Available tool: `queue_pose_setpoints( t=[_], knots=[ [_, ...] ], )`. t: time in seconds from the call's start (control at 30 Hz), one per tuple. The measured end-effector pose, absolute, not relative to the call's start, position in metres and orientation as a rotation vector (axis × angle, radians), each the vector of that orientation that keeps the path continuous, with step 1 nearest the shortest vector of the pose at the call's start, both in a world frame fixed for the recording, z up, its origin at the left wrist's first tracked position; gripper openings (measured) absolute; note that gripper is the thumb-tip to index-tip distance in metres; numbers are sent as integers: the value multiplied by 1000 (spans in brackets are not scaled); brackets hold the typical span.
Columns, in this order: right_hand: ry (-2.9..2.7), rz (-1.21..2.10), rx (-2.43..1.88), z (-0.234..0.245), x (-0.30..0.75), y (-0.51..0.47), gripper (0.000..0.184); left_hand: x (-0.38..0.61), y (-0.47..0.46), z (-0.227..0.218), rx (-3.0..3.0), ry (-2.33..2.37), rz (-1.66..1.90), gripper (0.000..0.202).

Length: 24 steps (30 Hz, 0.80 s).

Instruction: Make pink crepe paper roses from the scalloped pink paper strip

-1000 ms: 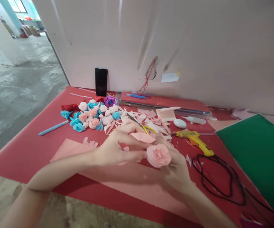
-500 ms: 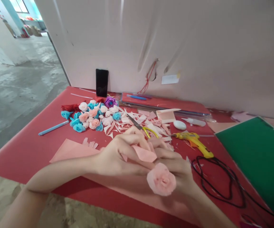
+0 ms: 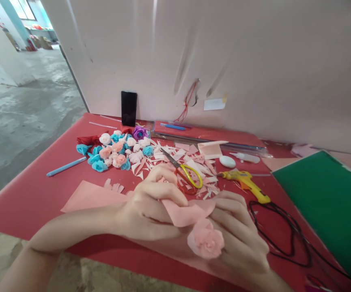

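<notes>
Between my hands stretches a pink crepe-paper strip (image 3: pixel 189 213), curved and loose along its lower edge. My left hand (image 3: pixel 152 209) is closed with its curled fingers on the strip's left end. A pink paper rose (image 3: pixel 206 240) with layered petals faces me at the inner side of my right hand (image 3: pixel 240 231). That hand is closed around the rose's base, and the strip runs to its fingertips; the base itself is hidden. Just beyond the hands lie yellow-handled scissors (image 3: pixel 190 176) on pink paper scraps (image 3: pixel 178 154). A pink paper sheet (image 3: pixel 87 197) lies under my left forearm.
Several paper flowers (image 3: pixel 119 150) cluster at the back left beside a blue pen (image 3: pixel 67 166). A black phone (image 3: pixel 129 108) leans on the wall. To the right are a yellow glue gun (image 3: pixel 248 184), its looped black cord (image 3: pixel 291 227) and a green board (image 3: pixel 324 202).
My hands have moved apart, the right one shifting rightward. More of the pink strip now shows between them, and the scissors' handles are uncovered. The rose stays at my right hand.
</notes>
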State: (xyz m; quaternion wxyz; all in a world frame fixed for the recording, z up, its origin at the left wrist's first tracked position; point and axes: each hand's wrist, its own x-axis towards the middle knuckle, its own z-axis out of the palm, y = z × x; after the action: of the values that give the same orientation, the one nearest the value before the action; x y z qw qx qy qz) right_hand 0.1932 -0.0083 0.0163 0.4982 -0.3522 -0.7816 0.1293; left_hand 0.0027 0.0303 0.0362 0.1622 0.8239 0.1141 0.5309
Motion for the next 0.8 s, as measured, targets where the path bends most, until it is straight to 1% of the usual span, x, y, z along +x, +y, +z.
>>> queue_pose_setpoints(
  t=[0.1,0.17,0.27,0.4,0.5,0.63,0.8],
  knots=[
    [-1982,-151,-708,12,191,-8,18,6,30,33,2343,342,1593,23],
    [-1966,-323,-663,9,188,-6,20,8,30,31,2349,329,1630,26],
    [-1922,-411,-649,5,184,-3,23,12,30,27,2296,335,1731,30],
    [-1924,-490,-620,3,184,-4,23,16,28,20,2219,420,1779,28],
    [-1991,-443,-680,6,184,-4,17,19,28,16,2175,460,1760,27],
    [-1955,-295,-656,10,182,1,18,20,31,17,2117,478,1693,22],
    [-1944,-43,-574,12,182,12,20,18,36,26,2088,412,1577,30]
  ],
)
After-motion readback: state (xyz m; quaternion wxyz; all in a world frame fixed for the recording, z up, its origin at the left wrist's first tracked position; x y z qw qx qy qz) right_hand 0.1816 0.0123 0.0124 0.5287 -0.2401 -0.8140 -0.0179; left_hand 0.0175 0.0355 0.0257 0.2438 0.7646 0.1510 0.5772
